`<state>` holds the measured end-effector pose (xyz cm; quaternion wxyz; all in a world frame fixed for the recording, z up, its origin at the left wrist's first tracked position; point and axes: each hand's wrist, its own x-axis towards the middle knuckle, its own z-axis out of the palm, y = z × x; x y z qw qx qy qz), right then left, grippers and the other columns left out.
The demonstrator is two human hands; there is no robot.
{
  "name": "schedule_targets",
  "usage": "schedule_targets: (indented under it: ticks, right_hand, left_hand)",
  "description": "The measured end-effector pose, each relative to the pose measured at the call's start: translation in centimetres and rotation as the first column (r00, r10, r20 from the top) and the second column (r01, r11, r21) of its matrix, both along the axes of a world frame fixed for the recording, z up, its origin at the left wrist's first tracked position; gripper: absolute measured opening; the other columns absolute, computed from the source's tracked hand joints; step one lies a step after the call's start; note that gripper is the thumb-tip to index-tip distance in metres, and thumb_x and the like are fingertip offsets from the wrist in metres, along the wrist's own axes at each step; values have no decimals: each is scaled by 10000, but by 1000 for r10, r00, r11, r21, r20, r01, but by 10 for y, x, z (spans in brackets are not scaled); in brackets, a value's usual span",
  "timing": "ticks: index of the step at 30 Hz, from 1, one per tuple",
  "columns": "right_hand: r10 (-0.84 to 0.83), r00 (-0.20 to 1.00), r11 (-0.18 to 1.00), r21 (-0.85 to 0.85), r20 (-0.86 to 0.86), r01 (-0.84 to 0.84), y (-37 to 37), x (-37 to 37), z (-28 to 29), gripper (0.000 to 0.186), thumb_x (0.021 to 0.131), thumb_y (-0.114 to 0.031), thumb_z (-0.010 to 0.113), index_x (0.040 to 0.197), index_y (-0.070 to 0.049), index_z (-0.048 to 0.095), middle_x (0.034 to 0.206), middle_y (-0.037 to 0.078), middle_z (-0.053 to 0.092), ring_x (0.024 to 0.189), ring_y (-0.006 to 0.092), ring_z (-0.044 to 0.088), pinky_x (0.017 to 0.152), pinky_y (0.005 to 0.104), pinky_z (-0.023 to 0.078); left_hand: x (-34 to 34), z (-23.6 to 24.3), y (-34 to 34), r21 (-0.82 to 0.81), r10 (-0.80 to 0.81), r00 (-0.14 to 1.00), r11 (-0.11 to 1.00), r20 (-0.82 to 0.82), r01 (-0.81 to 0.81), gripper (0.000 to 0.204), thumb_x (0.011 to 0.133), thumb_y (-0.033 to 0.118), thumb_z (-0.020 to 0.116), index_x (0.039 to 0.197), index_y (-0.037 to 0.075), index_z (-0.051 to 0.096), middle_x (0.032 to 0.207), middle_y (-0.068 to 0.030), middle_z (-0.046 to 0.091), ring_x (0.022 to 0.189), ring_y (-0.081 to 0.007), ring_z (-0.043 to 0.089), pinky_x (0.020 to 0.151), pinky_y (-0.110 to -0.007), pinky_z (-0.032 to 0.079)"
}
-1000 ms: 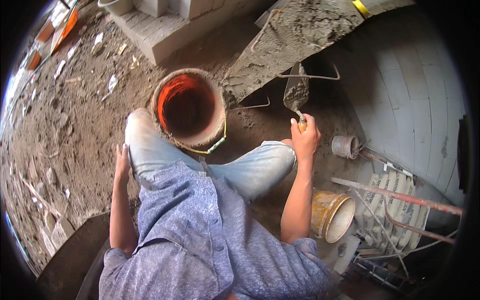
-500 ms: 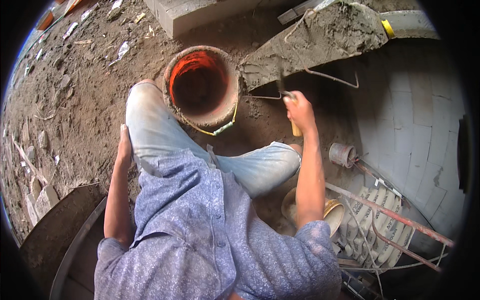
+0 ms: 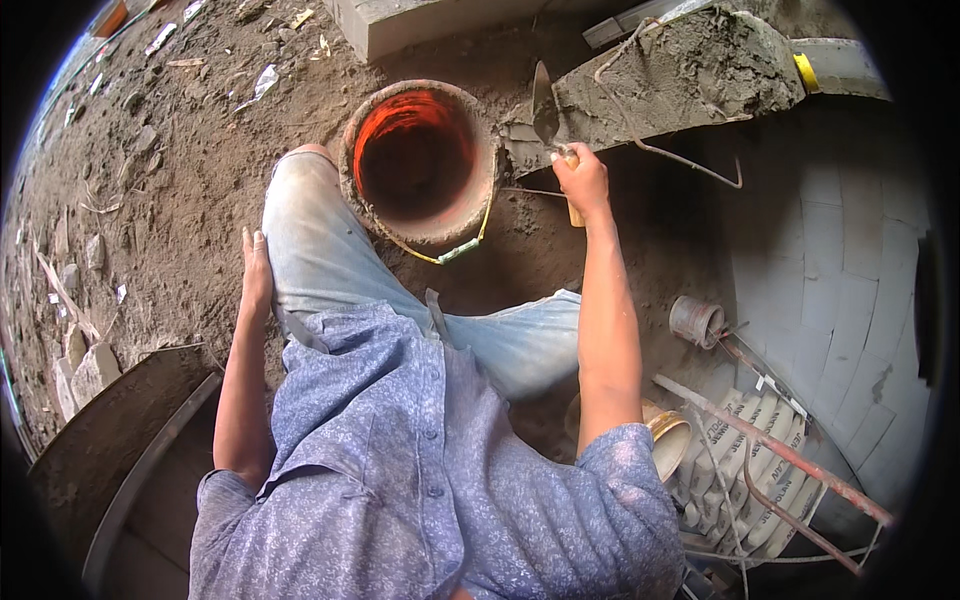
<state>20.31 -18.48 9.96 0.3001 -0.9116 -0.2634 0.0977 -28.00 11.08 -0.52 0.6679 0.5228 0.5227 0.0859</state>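
My right hand (image 3: 585, 184) grips the wooden handle of a pointed trowel (image 3: 545, 108), its dark blade directed away from me. The blade is over the near left end of a mortar-covered ledge (image 3: 680, 80). Left of the trowel is a mortar-crusted bucket (image 3: 362, 205), orange inside, its wire handle with a green grip hanging on my side. Shadow hides what lies at its bottom. My left hand (image 3: 256, 270) rests against the outer side of my left thigh, fingers stretched out, holding nothing.
A bent metal rod (image 3: 690, 163) sticks out over the ledge. At right lie a small dirty pail (image 3: 697, 322), stacked printed sacks (image 3: 750, 450) and a rusty red bar (image 3: 790, 455). A concrete block (image 3: 400, 30) stands at the back; rubble covers the ground at left.
My right hand has moved away from me and slightly left, bringing the trowel blade up to the ledge's left end. My left hand stays at my thigh, and the view has shifted slightly.
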Motion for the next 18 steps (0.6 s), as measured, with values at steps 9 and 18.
schedule_targets:
  ticks: [9, 18]
  right_hand:
    - [-137, 989, 990, 29, 48, 135, -50, -26, 44, 363, 876, -317, 759, 1115, -52, 693, 924, 184, 741, 874, 344, 735, 781, 409, 557]
    - [-166, 959, 980, -67, 229, 185, -98, -68, 99, 342, 886, -277, 761, 1125, -45, 681, 983, 185, 736, 919, 362, 717, 820, 427, 546]
  left_hand:
    - [8, -3, -2, 36, -8, 1000, 999, -3, 9, 809, 1076, 542, 351, 1616, -27, 153, 1683, -233, 180, 1543, -332, 243, 1256, -407, 210]
    - [16, -8, 3, 216, -18, 998, 976, -56, 30, 784, 1082, 504, 374, 1611, -37, 167, 1676, -246, 192, 1541, -343, 248, 1257, -416, 216]
